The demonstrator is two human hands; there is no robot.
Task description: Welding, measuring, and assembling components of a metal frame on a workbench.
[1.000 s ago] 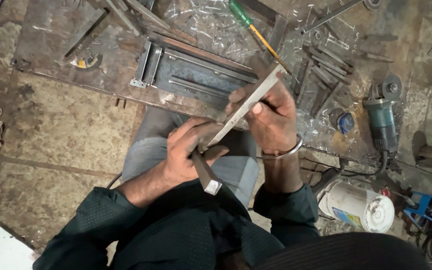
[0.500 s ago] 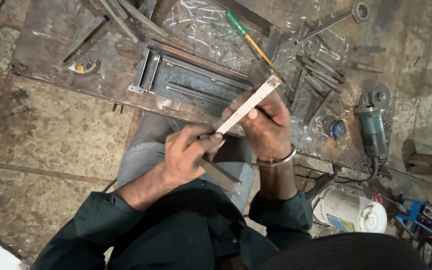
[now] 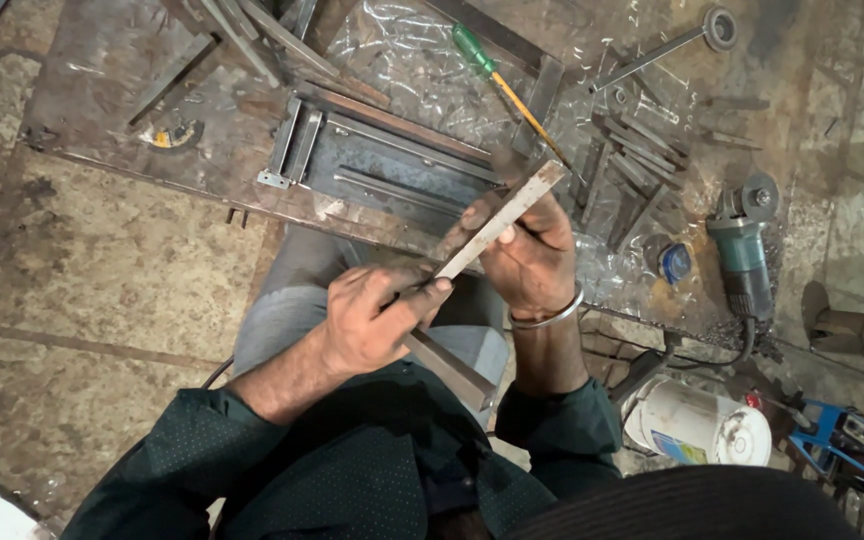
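The flat metal bar (image 3: 497,222) is a narrow, pale strip held aslant above the person's lap, its upper end near the edge of the steel work plate (image 3: 102,90) and its lower end at the left hand (image 3: 367,318). The left hand's fingers are curled shut around the lower end of this bar together with a darker, thicker metal piece (image 3: 449,370) that juts out below the fist toward the body; where the two pieces meet is hidden inside the grip, so their contact cannot be made out. The right hand (image 3: 527,260) is wrapped from behind around the bar's middle, thumb and fingers closed on it, a metal bangle (image 3: 549,318) on the wrist. Compared with half a second earlier, the bar lies at nearly the same slant and both hands hold the same places. On the plate lie a dark rectangular frame (image 3: 382,160), a green-handled screwdriver (image 3: 497,78) and a heap of short bars (image 3: 637,165). An angle grinder (image 3: 742,255) rests at the right, beside a white cylindrical container (image 3: 697,425); a blue tool (image 3: 842,440) is cut off at the frame edge.
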